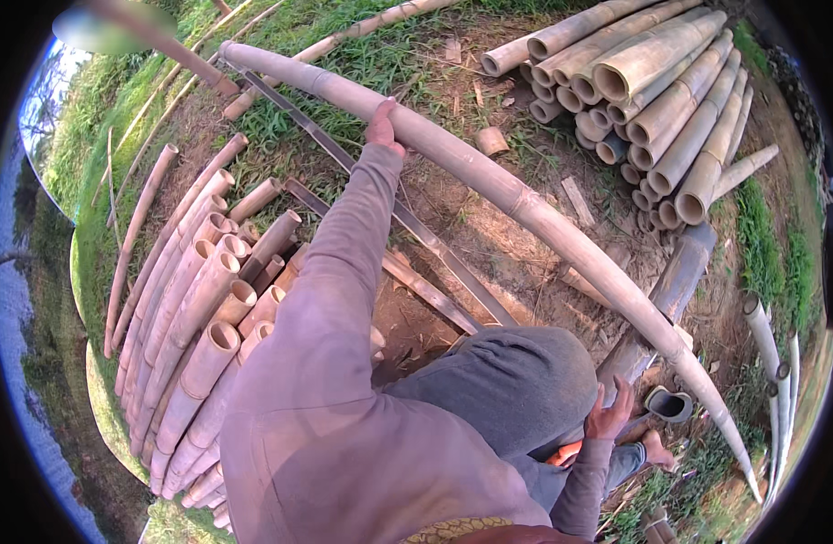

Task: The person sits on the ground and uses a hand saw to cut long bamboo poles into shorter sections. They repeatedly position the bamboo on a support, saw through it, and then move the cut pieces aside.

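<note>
Head view: a long bamboo pole [525,204] is gripped near its upper-left part by the left hand [383,129], whose fingers are curled against it. The right hand [610,412] is held open beside the raised knee [543,372], fingers loosely spread, with nothing seen in it. The pole is stretched diagonally to the lower right, across a dark log [630,349]. Cut bamboo is stacked at left [199,367] and at upper right [661,54].

Long tan bamboo pole [457,152] looks smooth & matt w/ ridged nodes [527,204]; dark grey cloth trousers [507,381] & mauve long-sleeved cloth shirt [362,453] look matt, sl. wrinkled.
</note>
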{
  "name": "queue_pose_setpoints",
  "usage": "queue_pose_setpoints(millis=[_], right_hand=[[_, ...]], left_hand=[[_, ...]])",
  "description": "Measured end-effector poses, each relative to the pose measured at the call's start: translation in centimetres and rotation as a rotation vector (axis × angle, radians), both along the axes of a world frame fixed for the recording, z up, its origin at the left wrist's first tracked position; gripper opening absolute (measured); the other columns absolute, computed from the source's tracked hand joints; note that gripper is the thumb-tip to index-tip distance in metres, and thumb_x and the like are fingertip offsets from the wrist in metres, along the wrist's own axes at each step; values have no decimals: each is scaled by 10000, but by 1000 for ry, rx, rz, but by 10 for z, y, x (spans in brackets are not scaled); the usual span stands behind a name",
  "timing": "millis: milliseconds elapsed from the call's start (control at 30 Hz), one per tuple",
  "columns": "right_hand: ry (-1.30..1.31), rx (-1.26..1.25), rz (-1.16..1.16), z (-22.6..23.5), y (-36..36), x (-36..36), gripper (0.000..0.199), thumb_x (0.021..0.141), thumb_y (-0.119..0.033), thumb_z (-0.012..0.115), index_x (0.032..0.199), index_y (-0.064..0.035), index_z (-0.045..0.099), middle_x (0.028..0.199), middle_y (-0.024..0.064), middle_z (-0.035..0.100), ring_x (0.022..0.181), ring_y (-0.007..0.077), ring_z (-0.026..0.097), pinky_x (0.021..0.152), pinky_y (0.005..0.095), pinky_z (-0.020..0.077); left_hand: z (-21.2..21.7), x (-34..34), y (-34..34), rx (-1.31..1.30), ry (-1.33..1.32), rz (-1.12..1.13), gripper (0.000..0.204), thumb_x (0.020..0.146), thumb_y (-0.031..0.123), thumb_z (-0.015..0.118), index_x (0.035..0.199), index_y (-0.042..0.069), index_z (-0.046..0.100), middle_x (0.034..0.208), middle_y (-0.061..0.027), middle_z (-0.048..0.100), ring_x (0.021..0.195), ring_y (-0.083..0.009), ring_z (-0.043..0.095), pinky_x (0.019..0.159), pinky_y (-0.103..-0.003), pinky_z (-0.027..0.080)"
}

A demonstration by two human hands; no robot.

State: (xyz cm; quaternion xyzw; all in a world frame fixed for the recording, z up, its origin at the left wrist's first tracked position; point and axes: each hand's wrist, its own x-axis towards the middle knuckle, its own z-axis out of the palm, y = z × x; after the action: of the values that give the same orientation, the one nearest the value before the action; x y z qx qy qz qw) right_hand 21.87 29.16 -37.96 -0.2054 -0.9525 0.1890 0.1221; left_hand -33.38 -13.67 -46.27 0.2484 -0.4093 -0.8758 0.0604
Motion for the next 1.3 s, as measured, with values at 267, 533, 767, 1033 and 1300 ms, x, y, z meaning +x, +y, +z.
queue_pose_setpoints(millis=[267, 533, 767, 1033, 1300], right_hand=[[-141, -13, 305, -49, -5, 19, 422, 841, -205, 754, 1221, -39, 676, 1117, 151, 677, 1031, 394, 644, 871, 484, 510], [-49, 123, 336, -29, -5, 4, 359, 816, -178, 755, 1149, -57, 694, 925, 105, 697, 784, 367, 689, 669, 491, 529], [71, 257, 311, 4, 7, 20, 399, 812, -102, 783, 1189, -54, 663, 987, 162, 671, 894, 394, 672, 749, 482, 533], [133, 138, 388, 19, 25, 10, 506, 929, -152, 753, 1405, -34, 630, 1116, 184, 685, 1001, 387, 647, 895, 493, 500], [142, 111, 371, 19, 41, -4, 464, 943, -160, 745, 1378, -24, 658, 1097, 184, 689, 996, 374, 651, 896, 477, 503]], left_hand=[[6, -12, -18, -249, -248, 17, 704, 840, 427, 856, 1367, 58, 568, 1197, -124, 670, 1037, -325, 670, 982, -555, 541], [46, 124, -16, -1450, -119, 310, 1113, 862, 468, 842, 1647, -21, 223, 1567, -298, 442, 1452, -386, 468, 1237, -474, 330], [54, 149, 13, 11, -98, 100, 243, 1090, 293, 578, 1179, 132, 420, 933, -52, 567, 672, -172, 578, 542, -322, 512], [108, 145, 26, 49, 72, 135, 138, 1148, 256, 415, 1211, 134, 425, 967, -77, 627, 672, -154, 562, 511, -299, 456], [104, 133, 37, 31, 73, 152, 185, 1150, 274, 402, 1242, 115, 389, 925, -84, 619, 589, -135, 543, 454, -276, 426]])
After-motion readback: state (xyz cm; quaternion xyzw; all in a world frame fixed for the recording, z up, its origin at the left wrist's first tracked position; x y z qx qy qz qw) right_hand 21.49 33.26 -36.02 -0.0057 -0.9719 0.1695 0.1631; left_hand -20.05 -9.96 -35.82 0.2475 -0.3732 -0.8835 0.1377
